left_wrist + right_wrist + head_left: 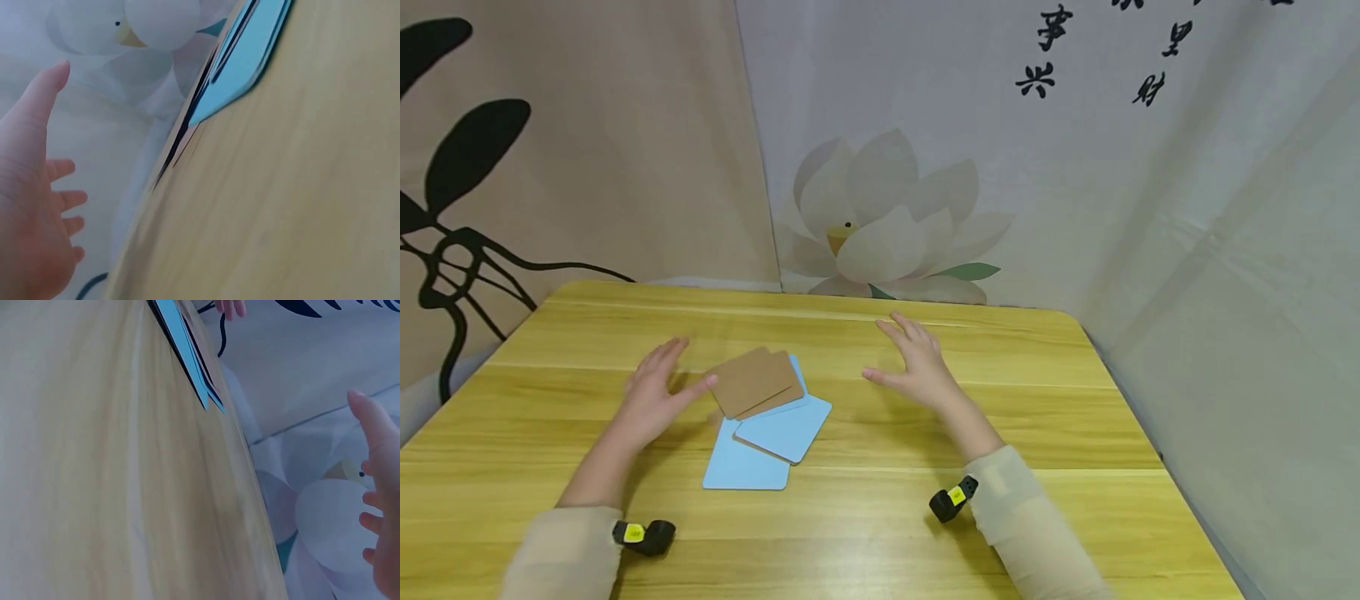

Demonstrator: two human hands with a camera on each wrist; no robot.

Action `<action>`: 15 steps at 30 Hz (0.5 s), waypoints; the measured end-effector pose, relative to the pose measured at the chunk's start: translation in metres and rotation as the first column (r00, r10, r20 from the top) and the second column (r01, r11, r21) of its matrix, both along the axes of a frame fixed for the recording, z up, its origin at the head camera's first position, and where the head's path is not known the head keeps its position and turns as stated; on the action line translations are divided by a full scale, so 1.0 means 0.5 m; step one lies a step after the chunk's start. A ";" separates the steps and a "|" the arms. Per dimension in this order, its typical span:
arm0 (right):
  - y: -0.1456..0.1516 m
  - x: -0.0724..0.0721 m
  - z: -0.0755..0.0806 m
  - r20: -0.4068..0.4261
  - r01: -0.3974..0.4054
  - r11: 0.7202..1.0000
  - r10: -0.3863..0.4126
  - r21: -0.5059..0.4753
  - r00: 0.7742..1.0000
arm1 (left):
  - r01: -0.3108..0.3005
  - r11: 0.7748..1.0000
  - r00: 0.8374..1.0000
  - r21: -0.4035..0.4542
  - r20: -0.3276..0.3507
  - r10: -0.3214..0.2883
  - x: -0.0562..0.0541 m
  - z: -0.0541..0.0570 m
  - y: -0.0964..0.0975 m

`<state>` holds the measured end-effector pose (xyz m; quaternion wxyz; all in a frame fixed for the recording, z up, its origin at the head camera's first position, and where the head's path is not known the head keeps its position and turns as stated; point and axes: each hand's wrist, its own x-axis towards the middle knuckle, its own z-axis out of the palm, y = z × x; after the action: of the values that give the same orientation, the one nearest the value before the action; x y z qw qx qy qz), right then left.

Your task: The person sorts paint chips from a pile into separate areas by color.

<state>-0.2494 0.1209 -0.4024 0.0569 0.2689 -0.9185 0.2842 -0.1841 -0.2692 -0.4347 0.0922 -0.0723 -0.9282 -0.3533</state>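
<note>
Several flat cards with rounded corners lie in an overlapping, fanned pile on the table. The brown cards sit on top at the back, and the light blue cards spread out toward the front. My left hand is raised just left of the pile, fingers extended, its thumb tip overlapping the brown cards' edge in the head view. To the right of the pile, my right hand hovers apart from it with fingers spread and nothing held. In the left wrist view the blue cards show nearly edge-on.
The wooden table has rounded back corners. Behind it hangs a printed curtain with a lotus and dark characters. A black camera is strapped on the left wrist, another camera on the right.
</note>
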 end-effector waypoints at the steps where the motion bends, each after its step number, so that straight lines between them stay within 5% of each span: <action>1: -0.009 0.000 -0.002 0.009 -0.008 1.000 0.008 -0.013 1.000 | 0.002 1.000 1.000 0.016 0.011 -0.002 0.000 -0.002 0.002; 15: -0.104 0.002 -0.047 0.096 -0.109 0.989 0.119 -0.098 0.988 | -0.025 0.985 0.990 0.172 0.142 0.000 -0.007 -0.036 0.013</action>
<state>-0.2487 0.0689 -0.4259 0.0063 0.3034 -0.8892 0.3424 -0.1874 -0.2626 -0.4527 0.0344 -0.0330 -0.8986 -0.4362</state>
